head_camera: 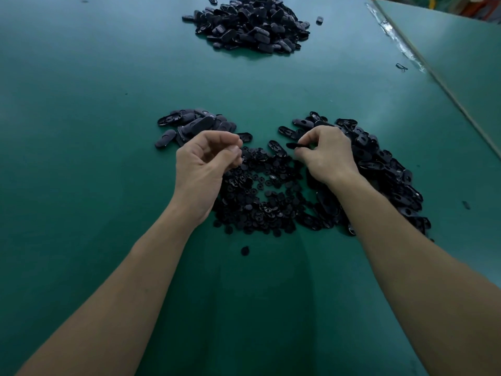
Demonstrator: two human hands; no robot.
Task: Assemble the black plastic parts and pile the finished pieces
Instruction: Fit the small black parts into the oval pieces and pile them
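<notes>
Right grip (326,150) pinches a black oval part (294,145) over the round pieces (260,196). Left grip (208,156) curls at its 9 o'clock; whether it holds anything cannot be told.

I am at what looks like a factory assembly bench, with a wide green work table (81,131) stretching ahead of me. It carries identical black plastic items in sorted masses: small round pieces (260,191) nearest me, oval shells (379,158) beside them, and a large far heap (249,23).

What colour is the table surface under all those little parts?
The table is a plain dark teal green with no pattern, clearest in the head view.
</notes>
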